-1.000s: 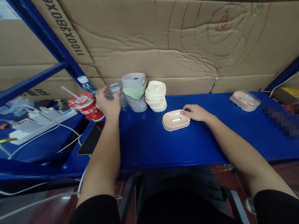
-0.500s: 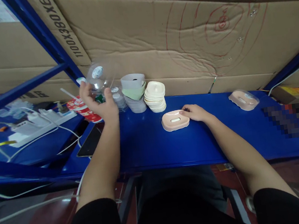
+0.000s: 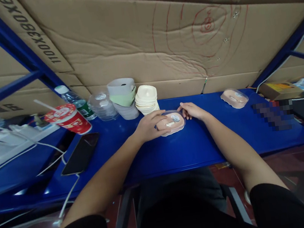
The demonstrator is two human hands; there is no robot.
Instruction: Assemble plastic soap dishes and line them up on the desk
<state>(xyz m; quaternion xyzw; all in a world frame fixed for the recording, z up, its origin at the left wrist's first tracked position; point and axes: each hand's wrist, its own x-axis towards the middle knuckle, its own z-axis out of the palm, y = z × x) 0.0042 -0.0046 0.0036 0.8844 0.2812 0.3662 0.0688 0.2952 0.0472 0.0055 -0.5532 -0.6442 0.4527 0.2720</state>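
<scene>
Nearest, at the lower left, a black phone lies on the blue table, with a white cord by it. In the middle of the frame sits a pink dish with a clear lid over it. The left hand pinches the lid between thumb and fingers. The right hand is apart from it, just past the other side, with loosely bent fingers and nothing in its grip. It is too hard to see if the lid is all the way down. The lid could end up crooked if just one side gets pushed, and the dish could slide if nothing holds it.

Right behind the left hand, a cream stack leaves little room, so a bump could tip it. Left of that stand gray and green bowls, clear lids, a bottle and a red cup. Another pink dish is at the right, and cardboard stands behind.
</scene>
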